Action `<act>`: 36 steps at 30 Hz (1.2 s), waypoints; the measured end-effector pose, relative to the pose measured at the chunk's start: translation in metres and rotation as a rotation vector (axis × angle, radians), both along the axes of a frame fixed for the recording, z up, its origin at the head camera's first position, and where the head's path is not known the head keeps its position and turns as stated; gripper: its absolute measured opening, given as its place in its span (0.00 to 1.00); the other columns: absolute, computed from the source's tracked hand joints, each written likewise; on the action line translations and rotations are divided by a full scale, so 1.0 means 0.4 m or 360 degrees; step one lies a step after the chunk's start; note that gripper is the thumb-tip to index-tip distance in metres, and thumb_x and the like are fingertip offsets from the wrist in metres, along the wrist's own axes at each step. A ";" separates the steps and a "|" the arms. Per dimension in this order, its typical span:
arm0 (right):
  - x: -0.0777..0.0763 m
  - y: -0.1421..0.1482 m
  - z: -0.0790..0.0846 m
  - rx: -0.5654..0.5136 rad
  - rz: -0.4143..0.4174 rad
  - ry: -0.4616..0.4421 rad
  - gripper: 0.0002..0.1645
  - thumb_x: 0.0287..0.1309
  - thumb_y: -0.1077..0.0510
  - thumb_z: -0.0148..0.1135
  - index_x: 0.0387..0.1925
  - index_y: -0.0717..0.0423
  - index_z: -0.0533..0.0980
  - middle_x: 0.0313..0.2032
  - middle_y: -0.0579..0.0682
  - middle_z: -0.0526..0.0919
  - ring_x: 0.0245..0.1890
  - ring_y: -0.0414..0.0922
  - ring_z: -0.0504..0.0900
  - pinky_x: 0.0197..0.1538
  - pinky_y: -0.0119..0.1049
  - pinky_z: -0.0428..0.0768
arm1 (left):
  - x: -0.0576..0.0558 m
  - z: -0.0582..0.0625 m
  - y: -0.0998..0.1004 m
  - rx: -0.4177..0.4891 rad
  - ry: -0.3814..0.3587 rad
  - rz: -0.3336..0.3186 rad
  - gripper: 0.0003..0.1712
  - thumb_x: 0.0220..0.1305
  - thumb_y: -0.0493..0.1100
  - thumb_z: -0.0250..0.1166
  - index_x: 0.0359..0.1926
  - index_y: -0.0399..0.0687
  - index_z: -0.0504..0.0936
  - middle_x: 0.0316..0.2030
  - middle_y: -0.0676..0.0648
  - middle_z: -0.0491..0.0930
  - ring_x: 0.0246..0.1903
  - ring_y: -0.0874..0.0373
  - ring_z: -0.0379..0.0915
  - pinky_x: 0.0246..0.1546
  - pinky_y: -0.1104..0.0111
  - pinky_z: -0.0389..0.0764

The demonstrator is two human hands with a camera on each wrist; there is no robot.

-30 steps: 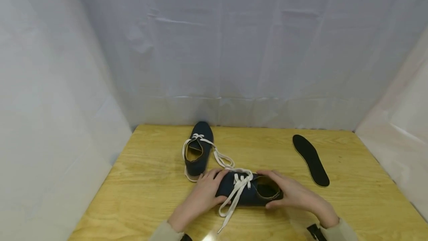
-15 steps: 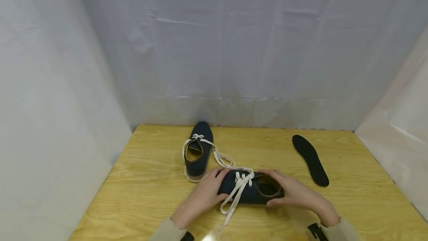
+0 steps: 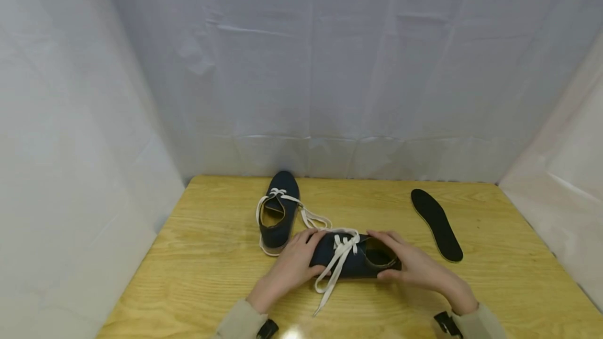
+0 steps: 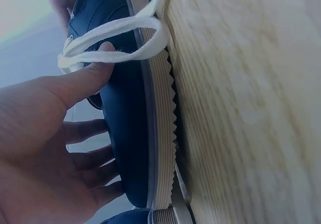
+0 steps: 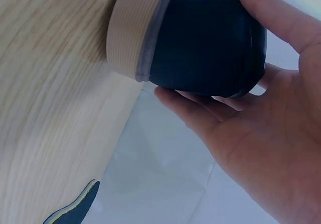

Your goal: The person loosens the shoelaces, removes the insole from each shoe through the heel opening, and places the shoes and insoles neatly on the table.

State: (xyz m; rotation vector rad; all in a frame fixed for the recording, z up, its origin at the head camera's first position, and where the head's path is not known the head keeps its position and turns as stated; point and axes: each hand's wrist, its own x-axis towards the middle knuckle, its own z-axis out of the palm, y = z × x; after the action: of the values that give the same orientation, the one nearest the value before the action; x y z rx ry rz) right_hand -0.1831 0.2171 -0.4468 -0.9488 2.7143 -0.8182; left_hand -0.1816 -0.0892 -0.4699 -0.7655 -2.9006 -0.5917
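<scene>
A dark blue shoe (image 3: 355, 263) with loose white laces (image 3: 340, 260) lies sideways at the front middle, its toe to the left and its opening to the right. My left hand (image 3: 294, 263) grips the toe end, thumb on the near side and fingers over the far side. At the heel, my right hand (image 3: 416, 266) holds the shoe between thumb and fingers. The left wrist view shows the ridged tan sole (image 4: 163, 123) close to the tabletop; whether it touches is hard to tell. The heel (image 5: 205, 38) fills the top of the right wrist view.
A matching dark blue shoe (image 3: 278, 232) stands behind and left, toe toward the back wall, laces trailing right. A black insole (image 3: 437, 224) lies at the right of the wooden table (image 3: 198, 234). Pale sheeting (image 3: 301, 67) encloses the back and sides.
Both hands and the shoe between them have shifted slightly away from me and a little to the right. The other shoe and the insole stay in place.
</scene>
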 end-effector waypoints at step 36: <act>-0.064 -0.143 0.021 0.0072 -0.0250 0.0616 0.11 0.70 0.65 0.60 0.48 0.54 0.85 0.48 0.50 0.85 0.47 0.50 0.85 0.48 0.46 0.84 | -0.030 -0.004 0.021 -0.0069 0.0005 -0.0073 0.46 0.60 0.61 0.73 0.73 0.48 0.68 0.64 0.44 0.73 0.64 0.46 0.69 0.67 0.49 0.67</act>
State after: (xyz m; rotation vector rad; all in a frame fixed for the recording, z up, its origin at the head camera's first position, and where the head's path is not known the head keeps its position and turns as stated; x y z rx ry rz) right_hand -0.2087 0.1601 -0.4384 -0.9824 3.1567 -0.6504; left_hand -0.1936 -0.0807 -0.4714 -0.8394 -2.9092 -0.5335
